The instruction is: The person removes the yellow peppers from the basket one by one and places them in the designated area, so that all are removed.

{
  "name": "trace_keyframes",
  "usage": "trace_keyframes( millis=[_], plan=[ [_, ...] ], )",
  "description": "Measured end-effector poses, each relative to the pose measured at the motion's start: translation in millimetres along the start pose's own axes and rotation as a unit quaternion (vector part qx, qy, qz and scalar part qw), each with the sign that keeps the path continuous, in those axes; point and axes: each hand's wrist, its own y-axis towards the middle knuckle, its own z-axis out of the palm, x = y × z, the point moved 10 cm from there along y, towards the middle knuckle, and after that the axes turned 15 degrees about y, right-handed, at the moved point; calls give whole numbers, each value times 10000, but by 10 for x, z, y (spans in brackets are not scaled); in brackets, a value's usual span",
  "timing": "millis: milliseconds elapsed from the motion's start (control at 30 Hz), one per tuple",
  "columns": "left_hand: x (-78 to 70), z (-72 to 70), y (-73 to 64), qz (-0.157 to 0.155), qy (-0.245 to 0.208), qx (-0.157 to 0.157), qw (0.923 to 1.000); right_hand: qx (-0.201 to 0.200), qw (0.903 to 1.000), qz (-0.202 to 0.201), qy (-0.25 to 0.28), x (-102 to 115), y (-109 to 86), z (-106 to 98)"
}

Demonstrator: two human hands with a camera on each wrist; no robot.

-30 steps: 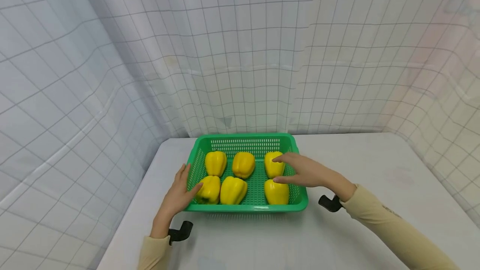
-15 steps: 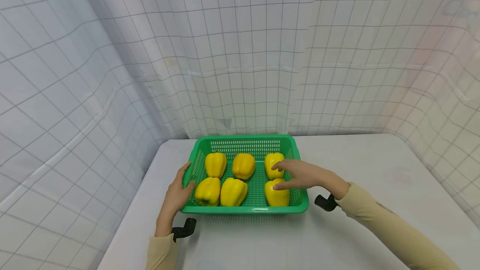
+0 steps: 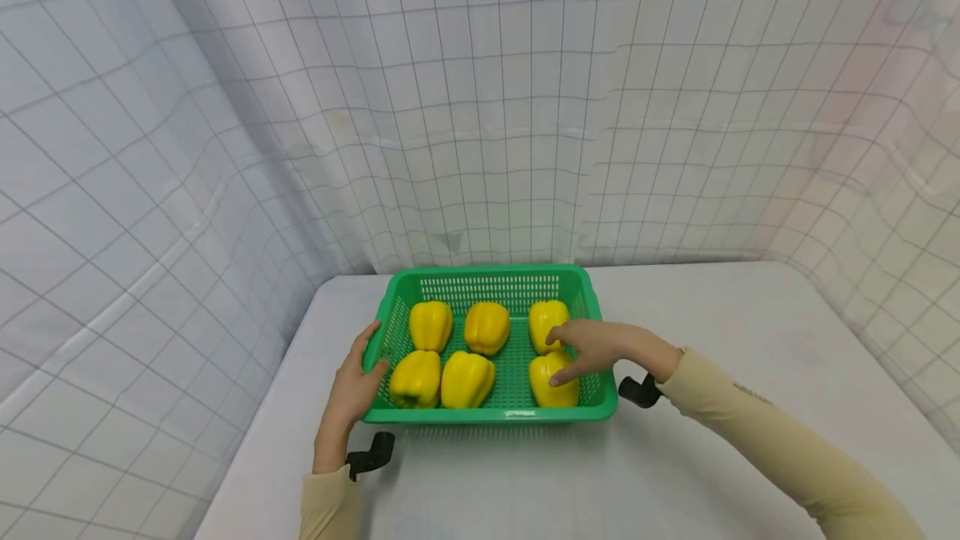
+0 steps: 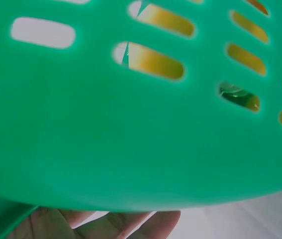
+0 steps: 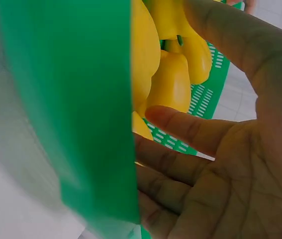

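A green slotted plastic basket (image 3: 480,416) holds several yellow bell peppers (image 3: 468,379). At its left side my left hand (image 3: 352,386) grips the rim, thumb over the top and fingers along the outside. In the left wrist view the basket wall (image 4: 106,124) fills most of the picture, with fingertips (image 4: 160,224) showing past its edge. My right hand (image 3: 600,342) reaches over the right rim with fingers apart. Its thumb overlaps the near right bell pepper (image 3: 543,394), and its fingers overlap the far right bell pepper (image 3: 544,317). The right wrist view shows its palm (image 5: 230,194) beside the basket wall (image 5: 81,99).
The basket stands on a white table (image 3: 720,332), close to its back edge. Behind and on both sides hangs a white curtain with a grid pattern (image 3: 480,107). Black wrist mounts (image 3: 372,452) sit under both wrists.
My left hand has drawn its thumb back from the near left bell pepper onto the basket rim. The right hand has moved slightly left and lower, closer over the right bell peppers.
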Motion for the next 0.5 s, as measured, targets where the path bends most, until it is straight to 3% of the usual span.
trace_keyframes(
  millis=[200, 500],
  plan=[
    [43, 17, -1, -138, -191, 80, 9997, 176, 9987, 437, -205, -7, 69, 32],
    [18, 19, 4, -56, -284, 8, 9996, 173, 9946, 1001, -200, -56, 197, 36]
  ],
)
